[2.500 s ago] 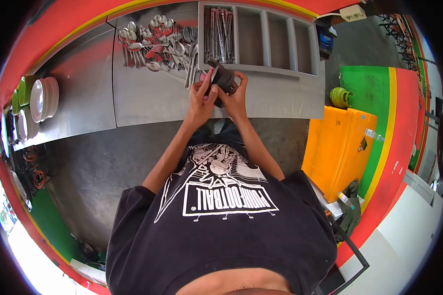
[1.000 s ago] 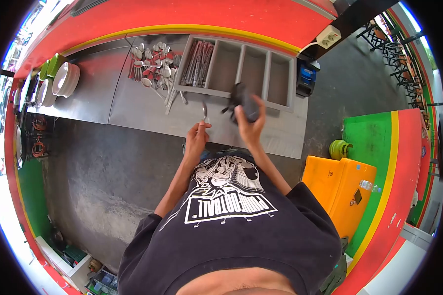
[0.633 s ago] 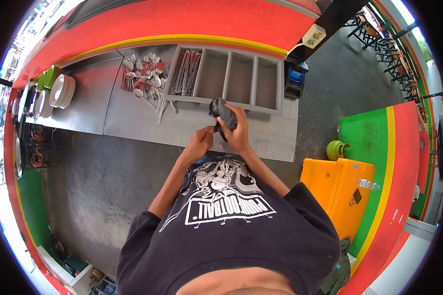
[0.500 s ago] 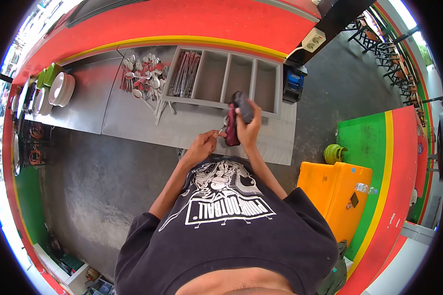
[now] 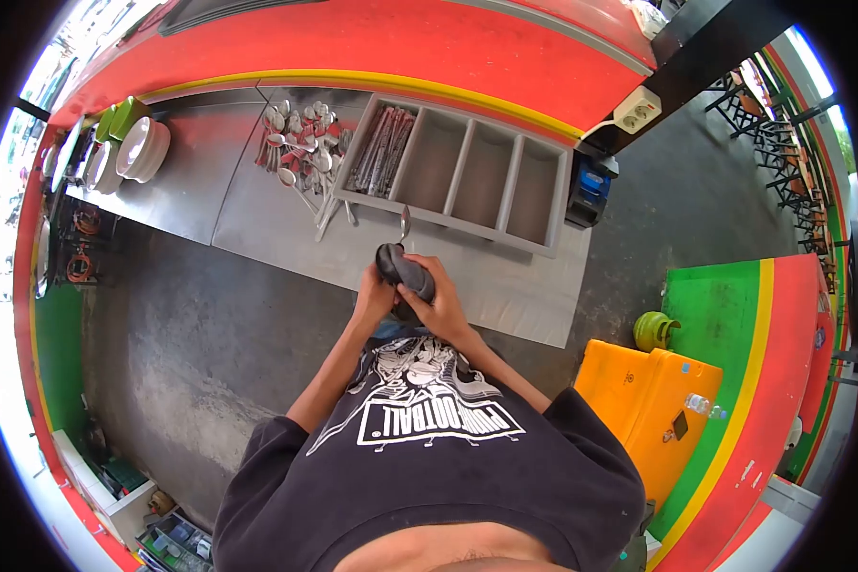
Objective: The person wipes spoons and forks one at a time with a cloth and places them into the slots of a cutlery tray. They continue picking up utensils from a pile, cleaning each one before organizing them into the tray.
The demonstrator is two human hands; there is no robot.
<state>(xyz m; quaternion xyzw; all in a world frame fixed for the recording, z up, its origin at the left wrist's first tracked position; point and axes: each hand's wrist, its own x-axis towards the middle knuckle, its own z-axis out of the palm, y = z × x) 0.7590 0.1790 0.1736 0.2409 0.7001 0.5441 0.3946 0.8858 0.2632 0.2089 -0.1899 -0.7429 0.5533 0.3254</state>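
Note:
My hands are together in front of my shirt, over the near edge of the metal counter [image 5: 491,300]. My right hand [image 5: 439,297] is closed on a bunched dark grey cloth [image 5: 413,276]. A spoon [image 5: 405,221] sticks out beyond the cloth, bowl pointing away from me; its lower part is hidden. My left hand [image 5: 376,297] is closed against the cloth's left side, around the hidden end of the spoon. Beyond them lies a grey cutlery tray [image 5: 429,208]. Its leftmost compartment holds several wrapped cutlery pieces [image 5: 383,151]. Loose spoons and forks [image 5: 300,148] are heaped left of the tray.
Stacked white bowls [image 5: 143,150] and green dishes [image 5: 127,116] stand at the counter's far left. A blue-and-black device [image 5: 591,186] is right of the tray, below a power socket [image 5: 637,110]. An orange box [image 5: 643,400] and a green gas cylinder [image 5: 654,331] are at right.
Both hands have come closer to my body and moved slightly left. The cloth now wraps the spoon, with its maroon part out of sight. The view has shifted a little.

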